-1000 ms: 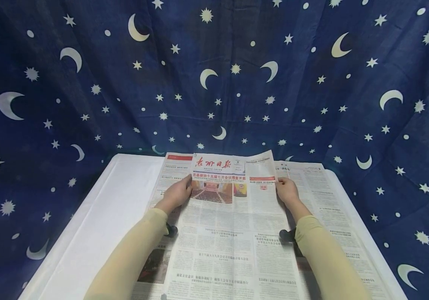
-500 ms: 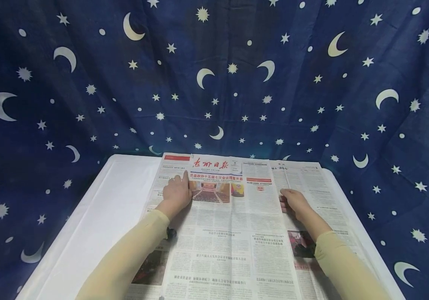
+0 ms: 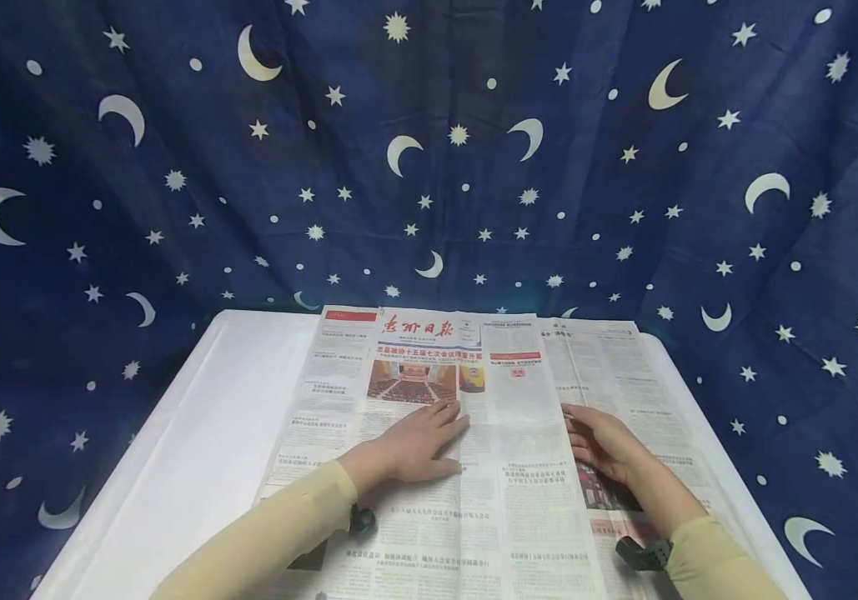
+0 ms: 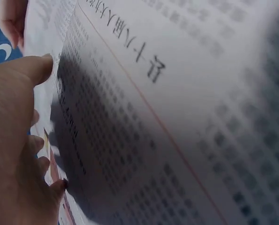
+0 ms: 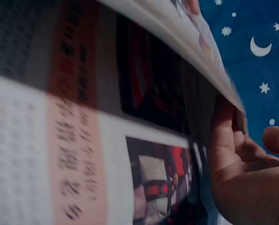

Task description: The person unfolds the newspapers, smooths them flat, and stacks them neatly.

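A newspaper (image 3: 537,433) with a red masthead lies folded over, its front page up, in the middle of the head view. My left hand (image 3: 417,442) rests on that page below the colour photo, fingers spread. The left wrist view shows the left hand (image 4: 17,126) close along the printed sheet. At the page's right edge is my right hand (image 3: 604,442), its fingers reaching under the edge. In the right wrist view the right hand (image 5: 247,164) has its fingers against the underside of the raised edge, and its thumb stands apart from the paper.
Wider newspaper pages (image 3: 631,392) lie beneath the folded part and show on both sides. They cover much of a white table (image 3: 196,433). A dark blue curtain (image 3: 368,100) with moons and stars hangs behind the table.
The page's raised top right corner has come down flat. My left hand has moved from the left edge onto the page. My right hand has let go higher up and slid nearer along the right edge.
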Tool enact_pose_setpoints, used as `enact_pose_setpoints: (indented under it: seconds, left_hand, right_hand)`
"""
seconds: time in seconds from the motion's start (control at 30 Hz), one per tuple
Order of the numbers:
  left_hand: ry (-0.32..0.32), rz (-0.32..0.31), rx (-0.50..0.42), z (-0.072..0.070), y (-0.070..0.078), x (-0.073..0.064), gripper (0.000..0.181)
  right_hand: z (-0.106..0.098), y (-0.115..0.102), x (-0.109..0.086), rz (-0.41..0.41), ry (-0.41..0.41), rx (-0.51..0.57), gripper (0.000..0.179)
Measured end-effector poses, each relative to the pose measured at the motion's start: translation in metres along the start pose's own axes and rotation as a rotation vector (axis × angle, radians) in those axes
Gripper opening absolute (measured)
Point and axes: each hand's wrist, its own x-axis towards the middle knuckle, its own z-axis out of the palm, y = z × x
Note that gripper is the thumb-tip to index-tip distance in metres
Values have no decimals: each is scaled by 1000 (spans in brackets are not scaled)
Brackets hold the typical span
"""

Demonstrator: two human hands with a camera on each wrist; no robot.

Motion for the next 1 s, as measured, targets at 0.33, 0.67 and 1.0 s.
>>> enact_pose_setpoints:
  seconds: [0.33,0.67,1.0]
  left_hand:
    - [-68,-41,102,5,3,4,76]
    - [-83,-68,112,1,6,7,75]
    - [-70,-65,116,3,5,7,76]
  right_hand:
    - [14,0,-12,-127,-173,94,57]
    - [30,-8,-15,-227,-293,138,57]
    - [57,-12,-17,-251,-353,256,54]
